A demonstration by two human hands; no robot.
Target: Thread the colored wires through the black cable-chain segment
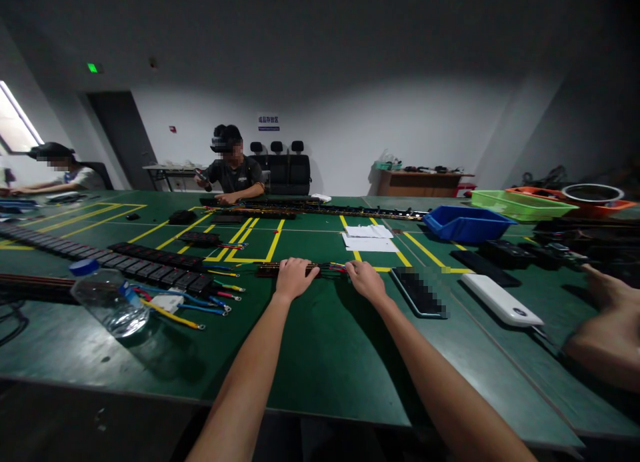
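Both my arms reach out over the green table. My left hand rests with fingers curled over a short black strip with coloured wires. My right hand grips the other end of the same wire bundle, fingers closed on it. The bundle lies flat on the table between yellow floor-style lines. To the left lie long rows of black modules with loose blue, yellow and red wires.
A plastic water bottle lies at the left. A phone and a white power bank lie right of my hands. Another person's arm is at the far right. Blue bin, green tray, papers; two seated people across.
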